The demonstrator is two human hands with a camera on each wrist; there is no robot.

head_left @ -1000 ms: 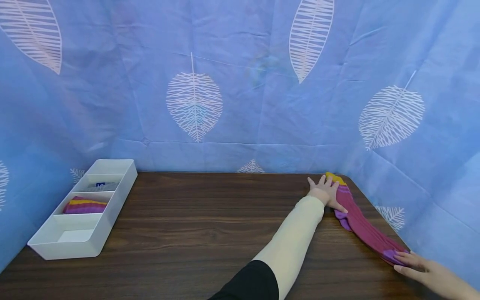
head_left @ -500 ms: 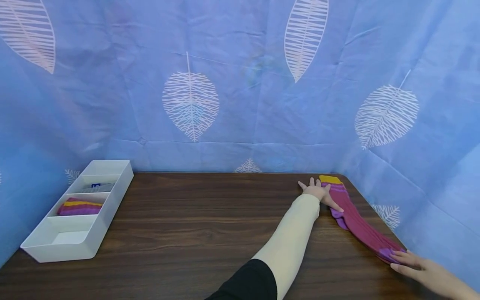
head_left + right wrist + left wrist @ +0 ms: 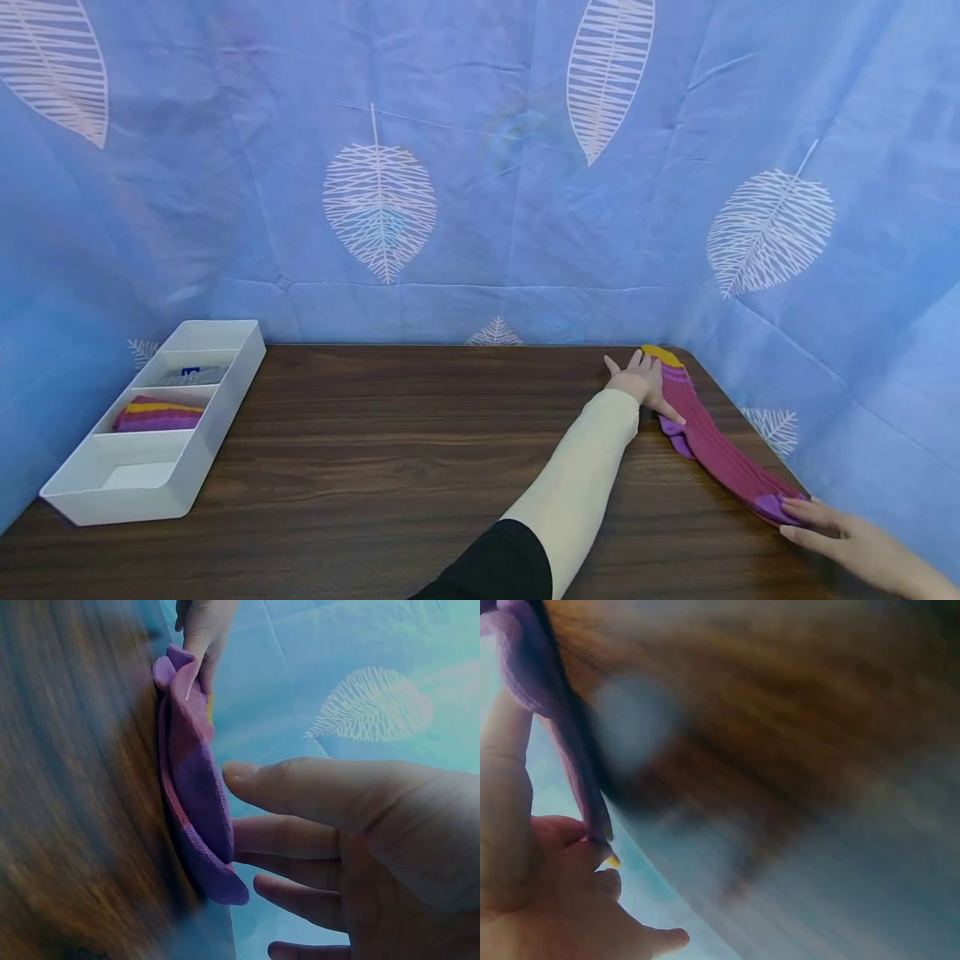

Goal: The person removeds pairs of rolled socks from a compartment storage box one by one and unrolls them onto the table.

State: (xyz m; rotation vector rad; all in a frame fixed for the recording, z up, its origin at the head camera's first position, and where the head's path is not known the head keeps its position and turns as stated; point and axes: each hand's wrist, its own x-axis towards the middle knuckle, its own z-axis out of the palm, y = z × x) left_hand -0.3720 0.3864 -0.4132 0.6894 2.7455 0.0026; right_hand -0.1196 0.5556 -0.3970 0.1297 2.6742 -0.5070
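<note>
A pair of maroon socks (image 3: 716,446), one lying on the other, stretches along the table's right edge. They have yellow cuffs (image 3: 662,356) at the far end and purple heels and toes. My left hand (image 3: 637,385) rests at the cuff end, fingers spread and thumb lying across the leg. In the left wrist view, its fingers (image 3: 559,829) touch the sock from the side. At the near end, the extended fingers of my right hand (image 3: 843,537) touch the purple toe. The right wrist view shows two stacked toes (image 3: 214,855) beside the straight fingers.
A white divided box (image 3: 217,442) stands at the table's left side. One compartment holds a folded maroon, yellow and purple sock bundle (image 3: 157,415), another a clear packet with a blue label (image 3: 195,375). A blue leaf-print cloth (image 3: 480,208) hangs behind and along the right of the wooden table (image 3: 390,475).
My left hand drew back left off the yellow cuff, then came forward onto its edge again. The right hand has stayed at the toes. The head view shifted slightly.
</note>
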